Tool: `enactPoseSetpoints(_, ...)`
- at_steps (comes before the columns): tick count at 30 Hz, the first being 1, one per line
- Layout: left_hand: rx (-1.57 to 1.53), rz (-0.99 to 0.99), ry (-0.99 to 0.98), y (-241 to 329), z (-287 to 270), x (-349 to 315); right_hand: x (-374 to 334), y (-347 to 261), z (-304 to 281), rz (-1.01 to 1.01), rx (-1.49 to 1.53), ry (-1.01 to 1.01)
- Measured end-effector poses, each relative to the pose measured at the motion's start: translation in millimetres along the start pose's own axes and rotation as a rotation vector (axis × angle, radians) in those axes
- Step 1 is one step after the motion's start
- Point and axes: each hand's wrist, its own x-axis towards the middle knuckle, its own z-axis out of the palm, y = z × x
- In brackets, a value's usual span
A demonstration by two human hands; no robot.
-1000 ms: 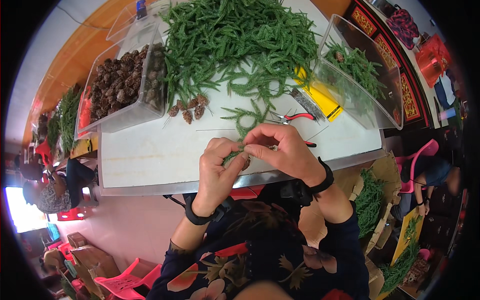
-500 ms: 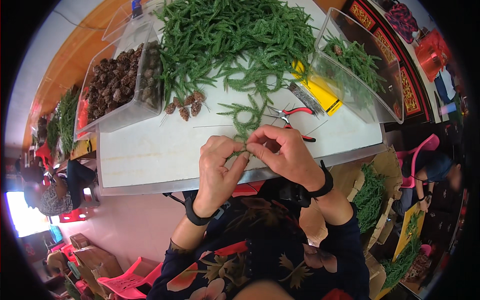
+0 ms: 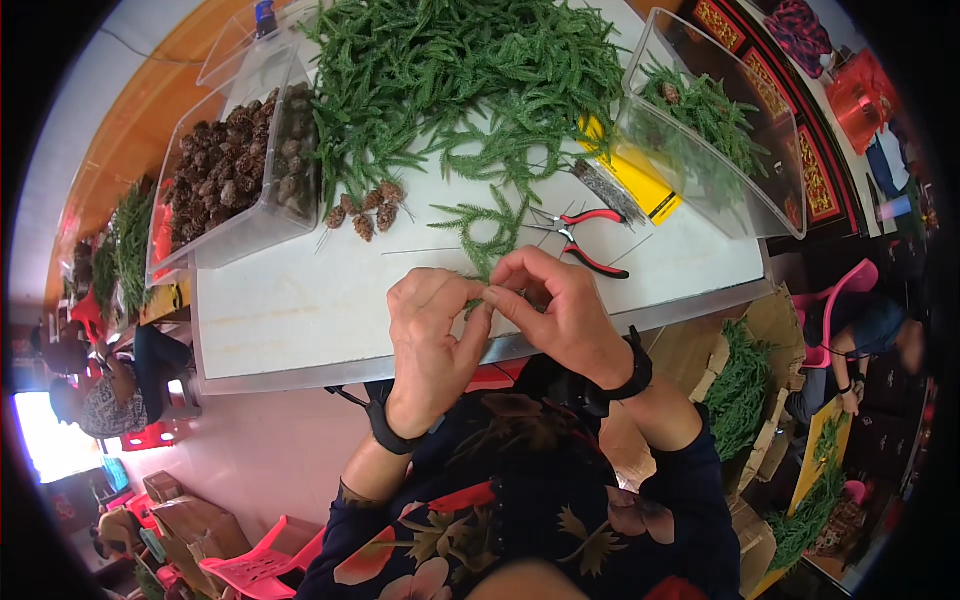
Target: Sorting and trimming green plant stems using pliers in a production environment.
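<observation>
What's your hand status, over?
Left hand, right hand close together, pinching artificial pine sprig. Red-handled pliers beyond right hand. Pinch point hidden.

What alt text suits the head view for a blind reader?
A person's left hand and right hand pinch a green sprig over a white table. Beyond lie pliers, loose cones and heaped greenery, between a clear bin of cones and a second bin of sprigs.

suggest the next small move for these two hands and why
Probably a small twist with the right hand while the left hand steadies: their thumbs and forefingers meet closely at a needled green sprig, and the red-and-black pliers lie open on the white tabletop, out of both hands.
</observation>
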Motion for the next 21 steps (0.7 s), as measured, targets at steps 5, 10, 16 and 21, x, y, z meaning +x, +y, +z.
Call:
enactPoseSetpoints(5,0.093,0.061,0.002,0.9,1.3,0.7,2.3,1.8,-0.7,-0.042,-0.009,0.002)
enactPoseSetpoints(10,0.186,0.099,0.024,4.7,3.8,1.7,3.3,-1.2,-2.2,-0.083,-0.114,0.019)
enactPoseSetpoints(16,0.254,0.163,0.053,9.6,7.9,3.0,1.1,-2.4,-3.3,-0.003,-0.111,0.047)
enactPoseSetpoints(21,0.193,0.092,0.019,5.1,3.9,2.3,-1.4,3.1,-7.6,-0.004,-0.084,0.027)
